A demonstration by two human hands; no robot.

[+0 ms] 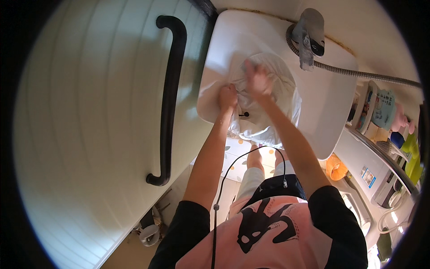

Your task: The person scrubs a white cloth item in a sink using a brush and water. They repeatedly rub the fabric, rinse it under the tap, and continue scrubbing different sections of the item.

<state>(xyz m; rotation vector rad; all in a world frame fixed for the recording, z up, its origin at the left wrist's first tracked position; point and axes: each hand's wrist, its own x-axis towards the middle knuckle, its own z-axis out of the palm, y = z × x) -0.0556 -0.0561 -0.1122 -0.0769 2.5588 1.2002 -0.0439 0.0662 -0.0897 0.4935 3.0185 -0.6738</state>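
Note:
A thin white cloth (285, 97), seemingly a garment, lies bunched in the white washbasin (324, 127) and hangs over its front edge. My left hand (228, 97) grips a fold of it at the left. To the right of that, my right hand (258, 80) is blurred over the middle of the cloth, thumb apart from the fingers. Whether it pinches any fabric cannot be made out. A small black round-ended piece (246, 114) shows against the cloth between my forearms.
The chrome faucet (307, 37) with a metal hose (362, 75) stands at the back right. A pale door (100, 101) with a black handle (168, 101) flanks the left. Bottles (384, 107) line a right-hand shelf above a metal rail (379, 154). A black cord (220, 191) hangs before me.

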